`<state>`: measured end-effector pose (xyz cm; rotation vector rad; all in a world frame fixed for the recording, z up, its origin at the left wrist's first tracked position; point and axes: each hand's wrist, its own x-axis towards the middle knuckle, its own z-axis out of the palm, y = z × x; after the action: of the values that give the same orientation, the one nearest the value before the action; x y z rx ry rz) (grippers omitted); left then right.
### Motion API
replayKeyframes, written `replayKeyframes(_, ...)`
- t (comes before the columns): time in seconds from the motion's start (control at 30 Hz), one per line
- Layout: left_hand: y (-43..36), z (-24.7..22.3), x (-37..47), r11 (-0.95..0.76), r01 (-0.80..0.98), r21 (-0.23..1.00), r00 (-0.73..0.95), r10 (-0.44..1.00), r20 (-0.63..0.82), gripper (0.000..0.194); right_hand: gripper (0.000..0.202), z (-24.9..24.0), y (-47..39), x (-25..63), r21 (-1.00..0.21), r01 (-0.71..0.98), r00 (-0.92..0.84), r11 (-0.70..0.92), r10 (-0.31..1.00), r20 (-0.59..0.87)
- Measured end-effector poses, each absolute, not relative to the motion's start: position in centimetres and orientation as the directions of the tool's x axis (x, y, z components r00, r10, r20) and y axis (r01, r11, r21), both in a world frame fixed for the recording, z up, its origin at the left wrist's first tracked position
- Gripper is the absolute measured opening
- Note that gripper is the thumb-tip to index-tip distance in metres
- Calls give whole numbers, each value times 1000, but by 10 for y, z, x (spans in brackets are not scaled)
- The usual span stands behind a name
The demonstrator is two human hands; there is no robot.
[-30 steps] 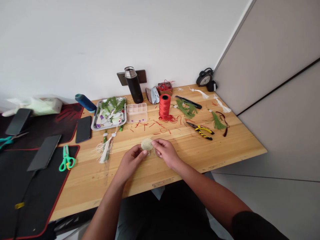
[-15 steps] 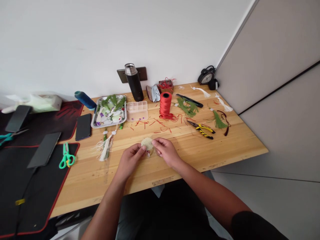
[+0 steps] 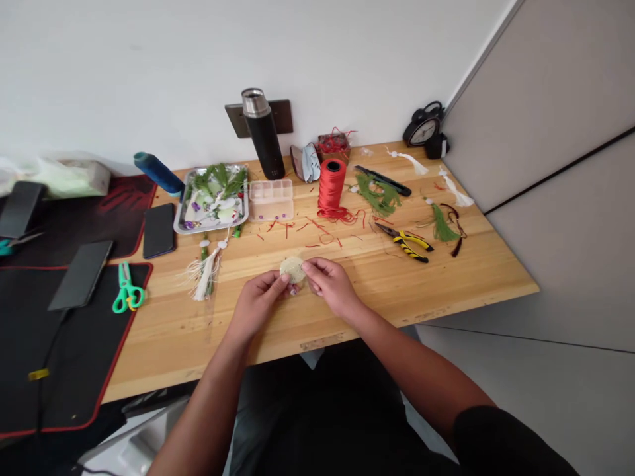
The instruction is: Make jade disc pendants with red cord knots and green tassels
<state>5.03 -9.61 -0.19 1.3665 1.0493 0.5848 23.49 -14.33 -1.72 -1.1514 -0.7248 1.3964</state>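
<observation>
A long wooden table (image 3: pixel 446 277) runs along the white wall, with a black mat (image 3: pixel 44 344) at its left end carrying green scissors (image 3: pixel 126 294), and farther back a metal tray (image 3: pixel 186 221) of green sprigs, a black flask (image 3: pixel 262 135) and a red spool of cord (image 3: pixel 331 188). Near the front edge the left hand (image 3: pixel 258 307) and right hand (image 3: pixel 331 287) meet, fingertips pinched from both sides on a small pale round pad (image 3: pixel 292 268) held just above the tabletop. Yellow-handled pliers (image 3: pixel 404 241) lie well off to the right.

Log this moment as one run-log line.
left hand: holds pale round pad | right hand: pinches same pad | place: above wooden table | nearby: red cord spool
</observation>
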Motion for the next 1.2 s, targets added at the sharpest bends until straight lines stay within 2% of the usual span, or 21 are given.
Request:
replayKeyframes(0.4, -100, 2, 53, 155, 202, 967, 452, 861, -232, 45, 48, -18, -146, 237, -916, -357, 111, -180, 966, -233)
replayKeyframes(1.2, -98, 2, 52, 117, 258, 959, 467, 854, -229, 45, 41, -19, -147, 237, -911, -374, 107, -176, 967, -230)
